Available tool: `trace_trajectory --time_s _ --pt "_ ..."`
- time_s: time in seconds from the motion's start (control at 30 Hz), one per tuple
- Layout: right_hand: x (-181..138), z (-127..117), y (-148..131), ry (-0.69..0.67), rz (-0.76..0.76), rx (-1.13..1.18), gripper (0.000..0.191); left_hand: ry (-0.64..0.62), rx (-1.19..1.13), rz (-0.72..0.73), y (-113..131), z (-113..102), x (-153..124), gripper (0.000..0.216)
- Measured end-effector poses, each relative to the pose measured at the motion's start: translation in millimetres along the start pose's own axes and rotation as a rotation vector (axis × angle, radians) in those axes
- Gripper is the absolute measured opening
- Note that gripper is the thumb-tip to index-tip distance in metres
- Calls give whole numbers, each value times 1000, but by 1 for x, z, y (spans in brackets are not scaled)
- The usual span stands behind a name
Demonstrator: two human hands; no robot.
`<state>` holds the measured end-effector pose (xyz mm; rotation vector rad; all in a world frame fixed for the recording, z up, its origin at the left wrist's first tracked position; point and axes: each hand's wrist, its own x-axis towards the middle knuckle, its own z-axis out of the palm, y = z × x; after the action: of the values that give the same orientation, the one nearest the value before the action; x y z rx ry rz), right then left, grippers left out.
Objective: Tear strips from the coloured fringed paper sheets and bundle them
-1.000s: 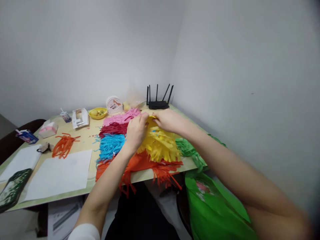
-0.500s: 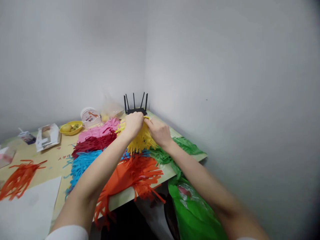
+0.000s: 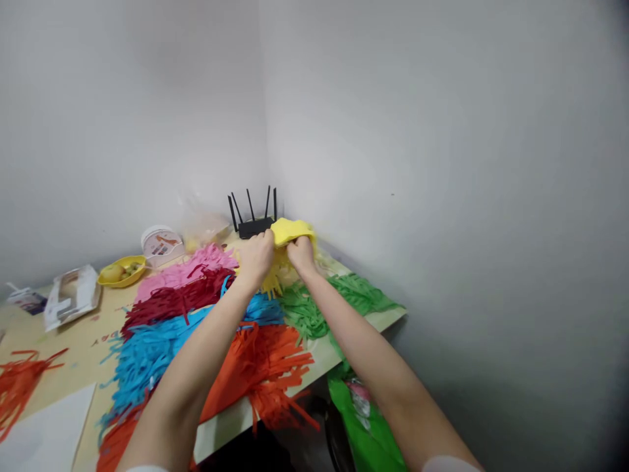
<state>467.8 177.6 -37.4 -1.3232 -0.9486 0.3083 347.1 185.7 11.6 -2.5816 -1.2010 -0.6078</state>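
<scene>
Both of my hands are closed on a yellow fringed paper piece (image 3: 295, 229) near the back corner of the table. My left hand (image 3: 257, 257) grips its left edge, and my right hand (image 3: 301, 254) has its fingers tucked under the front. The uncut band bulges up above my hands while yellow strips hang below. Around them lie fringed pieces in green (image 3: 361, 293), orange (image 3: 268, 357), blue (image 3: 152, 347), dark red (image 3: 181, 298) and pink (image 3: 181, 272). My left forearm hides part of the blue and orange ones.
A black router (image 3: 255, 227) with upright antennas stands in the wall corner. Along the back are a white tub (image 3: 162, 244), a yellow fruit bowl (image 3: 120, 275) and a white package (image 3: 73, 296). A white sheet (image 3: 49, 426) lies front left. A green bag (image 3: 363, 419) hangs below the edge.
The yellow piece's solid band has been turned up into view above my hands. My right hand has curled under it, and my view has shifted slightly right.
</scene>
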Motion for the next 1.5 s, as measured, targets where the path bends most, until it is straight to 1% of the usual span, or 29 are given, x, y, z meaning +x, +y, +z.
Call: trace_trajectory --time_s 0.07,0.2,0.27,0.33,0.4,0.47,0.53,0.6,0.63,0.7,0.87,1.03,1.3,1.43,1.5 --pt "7 1 0 -17 25 -20 7 16 -31 -33 1 8 1 27" --pt "19 -3 -9 -29 9 -77 9 36 -92 -111 4 22 1 27" --pt "22 -9 -17 -35 -17 -145 14 44 -121 -162 3 28 0 27" --pt "23 -15 -25 -76 -27 -225 21 48 -147 -200 2 34 -2 27" --pt "23 -19 -33 -149 -23 -298 25 57 -167 -218 0 38 -6 30" --pt "21 -21 -41 -228 -23 -357 26 124 -181 -194 -2 41 -10 37" --pt "19 -20 -49 -291 -36 -407 28 241 -164 -115 -3 41 -14 44" --pt "16 -20 -57 -339 -52 -451 31 345 -116 -20 -4 39 -15 45" --pt "15 -19 -61 -358 -61 -468 33 373 -89 10 -5 38 -15 43" --pt "14 -18 -69 -389 -82 -495 35 402 -48 27 -8 33 -14 41" --pt "14 -16 -84 -422 -110 -544 39 392 2 -1 -19 21 -10 38" --pt "15 -7 -89 -419 -141 -570 39 370 2 -4 -24 17 -11 41" --pt "18 2 -85 -416 -173 -568 39 321 59 34 -30 13 -15 48" --pt "17 5 -81 -414 -184 -551 39 304 28 11 -32 12 -15 45" --pt "18 7 -78 -411 -183 -540 40 304 -14 -11 -32 12 -14 38"
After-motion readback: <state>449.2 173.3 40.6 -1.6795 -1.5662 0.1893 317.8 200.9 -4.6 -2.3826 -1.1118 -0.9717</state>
